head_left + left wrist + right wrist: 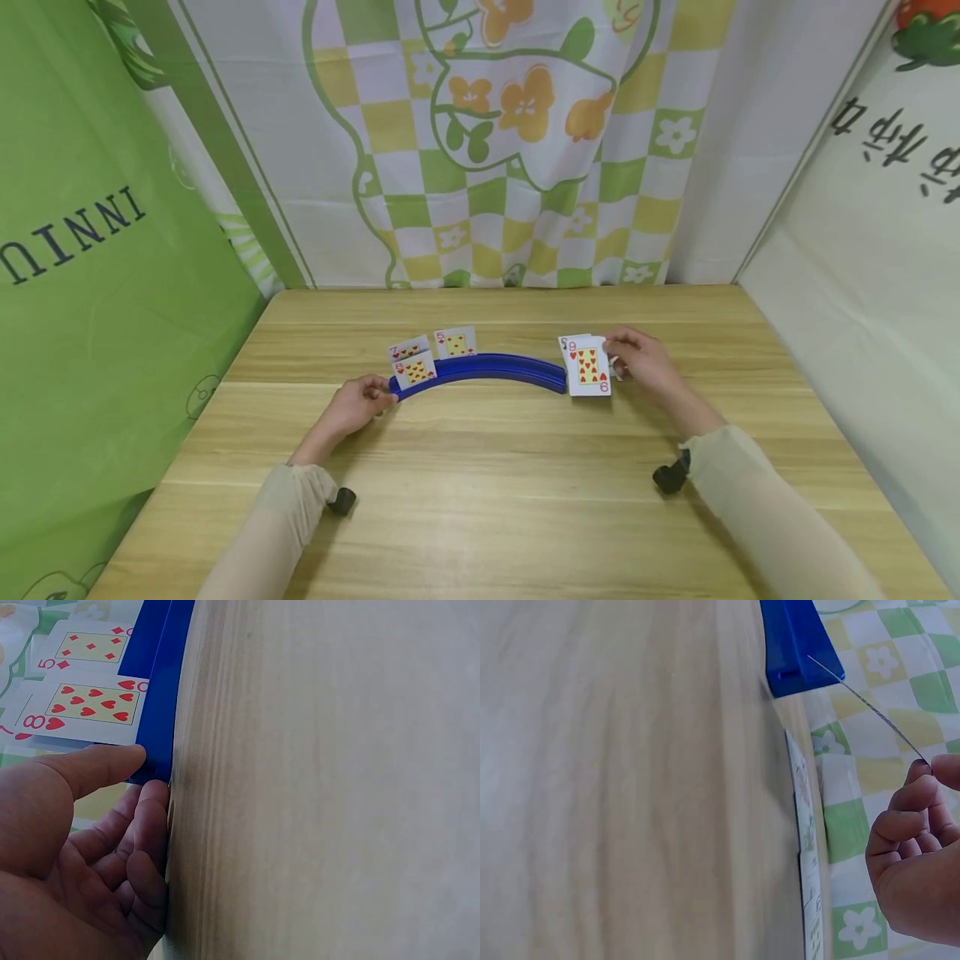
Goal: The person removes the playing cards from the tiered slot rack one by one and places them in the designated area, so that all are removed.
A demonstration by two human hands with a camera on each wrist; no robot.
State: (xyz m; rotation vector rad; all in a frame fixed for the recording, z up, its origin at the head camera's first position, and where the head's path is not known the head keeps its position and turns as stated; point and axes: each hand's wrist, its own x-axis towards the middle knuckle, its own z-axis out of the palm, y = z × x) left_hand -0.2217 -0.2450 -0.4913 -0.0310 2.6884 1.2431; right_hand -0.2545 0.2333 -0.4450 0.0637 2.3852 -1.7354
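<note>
The left hand (358, 406) pinches the blue holder (495, 365) at its left end; a tug could tip out the eight of hearts (415, 370). The right hand (641, 360) pinches the nine of hearts (588, 367) by the other end; a loose hold could drop it. Farther back, a bump could topple the five of diamonds (455, 342).

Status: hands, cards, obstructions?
Left hand grips blue card holder; right hand pinches nine of hearts. Seven of hearts, eight of hearts, five of diamonds in holder. Nothing visibly in the way.
</note>
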